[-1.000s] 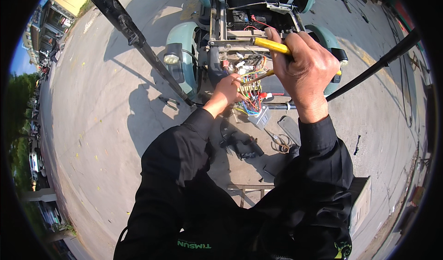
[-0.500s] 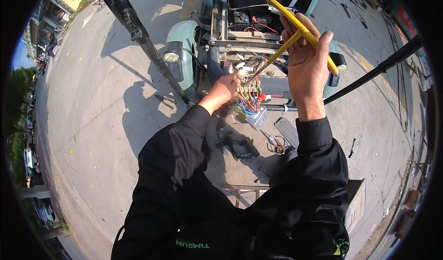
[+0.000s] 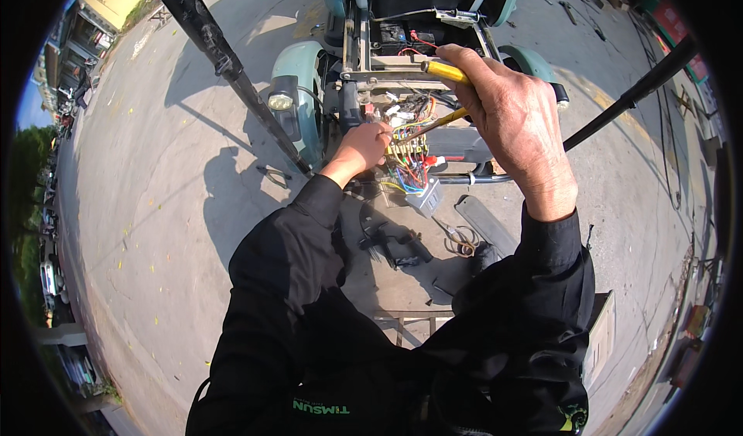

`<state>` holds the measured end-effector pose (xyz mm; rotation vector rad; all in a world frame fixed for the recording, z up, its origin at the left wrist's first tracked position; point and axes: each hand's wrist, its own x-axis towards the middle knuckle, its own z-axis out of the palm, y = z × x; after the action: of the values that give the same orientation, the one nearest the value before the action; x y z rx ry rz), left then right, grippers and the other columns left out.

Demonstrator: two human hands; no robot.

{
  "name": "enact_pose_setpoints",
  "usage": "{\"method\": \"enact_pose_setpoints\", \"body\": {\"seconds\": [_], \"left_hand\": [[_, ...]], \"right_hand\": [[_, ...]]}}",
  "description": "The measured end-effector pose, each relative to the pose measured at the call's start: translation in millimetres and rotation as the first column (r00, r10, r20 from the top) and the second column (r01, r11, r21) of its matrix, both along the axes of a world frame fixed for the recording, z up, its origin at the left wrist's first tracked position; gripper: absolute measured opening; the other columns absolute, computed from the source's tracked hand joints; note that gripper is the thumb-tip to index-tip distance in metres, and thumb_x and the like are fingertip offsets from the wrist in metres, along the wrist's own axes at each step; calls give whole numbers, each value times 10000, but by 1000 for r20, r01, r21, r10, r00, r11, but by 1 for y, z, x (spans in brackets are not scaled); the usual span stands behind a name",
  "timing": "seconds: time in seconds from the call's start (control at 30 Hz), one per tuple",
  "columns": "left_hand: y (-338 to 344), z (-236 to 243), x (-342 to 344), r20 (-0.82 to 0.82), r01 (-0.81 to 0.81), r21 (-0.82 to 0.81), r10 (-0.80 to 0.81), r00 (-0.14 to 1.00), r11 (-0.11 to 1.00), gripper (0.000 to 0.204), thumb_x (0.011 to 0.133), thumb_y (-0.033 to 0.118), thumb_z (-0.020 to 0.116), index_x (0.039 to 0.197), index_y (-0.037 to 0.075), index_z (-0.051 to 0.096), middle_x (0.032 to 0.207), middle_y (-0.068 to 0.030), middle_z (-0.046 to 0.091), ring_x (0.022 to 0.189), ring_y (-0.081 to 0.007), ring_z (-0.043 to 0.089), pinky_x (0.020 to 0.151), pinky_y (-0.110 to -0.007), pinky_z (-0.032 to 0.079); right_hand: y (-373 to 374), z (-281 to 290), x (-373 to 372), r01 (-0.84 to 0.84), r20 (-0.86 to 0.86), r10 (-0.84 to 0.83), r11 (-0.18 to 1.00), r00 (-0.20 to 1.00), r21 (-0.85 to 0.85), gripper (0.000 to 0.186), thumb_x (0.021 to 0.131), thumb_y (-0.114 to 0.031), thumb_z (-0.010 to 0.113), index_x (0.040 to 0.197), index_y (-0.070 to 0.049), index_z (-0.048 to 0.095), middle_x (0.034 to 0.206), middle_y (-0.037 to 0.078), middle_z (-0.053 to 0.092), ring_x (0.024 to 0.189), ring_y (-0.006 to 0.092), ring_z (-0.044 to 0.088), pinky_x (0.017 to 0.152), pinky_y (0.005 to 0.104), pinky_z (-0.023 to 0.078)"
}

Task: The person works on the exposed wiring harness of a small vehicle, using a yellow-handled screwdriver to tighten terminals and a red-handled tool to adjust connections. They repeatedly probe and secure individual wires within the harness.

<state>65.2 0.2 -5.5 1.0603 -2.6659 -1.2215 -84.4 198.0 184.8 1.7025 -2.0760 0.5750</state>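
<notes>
My right hand (image 3: 515,119) is closed around the yellow T-shaped handle of a screwdriver (image 3: 447,71). Its shaft slants down and left, and the tip meets a terminal block (image 3: 408,148) with rows of coloured wires. On the block's left edge my left hand (image 3: 362,150) is closed, its fingertips partly hidden against it. Red, blue and yellow wires run from the block toward a grey finned box (image 3: 425,198) just below. More loose connectors (image 3: 401,115) and wires lie behind the block, in the open front of a light green vehicle.
Black bars (image 3: 232,68) slant down on both sides of my hands. Scissors (image 3: 461,242), a long grey cover (image 3: 486,223) and black parts (image 3: 398,242) lie nearer me. Pliers (image 3: 273,176) rest on the concrete at left. A battery (image 3: 391,37) sits farther back in the frame.
My right hand has turned from palm-up with spread fingers to a closed grip on the screwdriver handle, which has swung round. My left hand stays at the terminal block.
</notes>
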Motion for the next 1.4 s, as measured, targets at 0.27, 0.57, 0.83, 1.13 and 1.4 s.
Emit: {"method": "enact_pose_setpoints", "body": {"seconds": [0.27,0.57,0.83,1.13,1.4], "left_hand": [[29,48,-10,-370,248,-281,-344,863,927,256,1009,165,611,1208,42,715,1033,-136,757,909,-298,715,918,-395,526],[10,47,2,-285,255,-107,-275,918,961,259,1061,156,615,1279,72,725,958,-56,754,846,-96,588,824,-281,503],[3,32,0,-291,289,-97,-305,907,952,266,1066,187,613,1284,88,728,1003,-35,759,891,-87,602,882,-281,505],[0,28,-2,-217,317,-122,-337,916,940,283,1067,190,593,1309,98,707,1099,-80,769,972,-153,663,922,-295,507],[-22,4,16,-108,86,-245,-116,987,966,256,1023,96,488,1173,9,677,1022,-170,745,857,-204,759,771,-370,591]], "right_hand": [[-14,1,3,-265,-416,86,880,905,-394,547,832,-199,793,1362,-260,673,846,-7,571,814,173,604,786,354,469],[-11,-4,-1,-21,-162,-18,972,987,-236,376,921,-256,762,1272,-176,656,951,47,753,748,219,750,620,310,590],[-15,-11,-1,-22,-191,-17,980,981,-200,326,945,-237,749,1251,-170,658,939,53,749,735,234,743,611,320,576],[-22,-13,10,80,-131,-107,977,986,-198,245,992,-223,708,1214,-128,668,859,80,728,680,259,727,593,357,570],[-2,11,9,26,505,-7,999,863,-30,300,1084,-201,591,1259,36,650,979,186,735,870,240,760,737,352,608]]}}
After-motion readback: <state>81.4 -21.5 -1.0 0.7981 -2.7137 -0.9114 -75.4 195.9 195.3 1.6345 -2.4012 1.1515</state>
